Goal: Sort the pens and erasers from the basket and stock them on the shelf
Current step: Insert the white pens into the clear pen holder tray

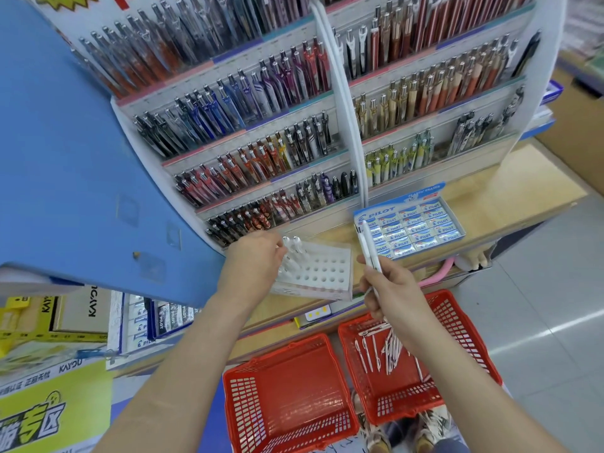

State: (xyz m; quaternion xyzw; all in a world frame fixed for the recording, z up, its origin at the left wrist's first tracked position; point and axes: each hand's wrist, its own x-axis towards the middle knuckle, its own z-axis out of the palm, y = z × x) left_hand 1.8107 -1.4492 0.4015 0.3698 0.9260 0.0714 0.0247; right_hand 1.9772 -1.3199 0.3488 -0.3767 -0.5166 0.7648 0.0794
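A clear pen holder block (322, 268) with rows of round holes lies on the wooden shelf ledge (483, 204). Two or three white pens (292, 248) stand in its left holes. My left hand (253, 263) pinches one of those pens at the block's left edge. My right hand (394, 291) grips a small bunch of white pens (371, 246), tips pointing up, just right of the block. The right red basket (457, 325) on the floor holds several more white pens (385, 349). A blue box of Pilot erasers (413, 228) sits full on the ledge.
An empty left red basket (287, 393) stands beside the other one. Tiered racks of pens (261, 142) fill the display behind the ledge. A blue panel (65, 158) juts out at left above yellow boxes (39, 315). Grey floor tiles lie at right.
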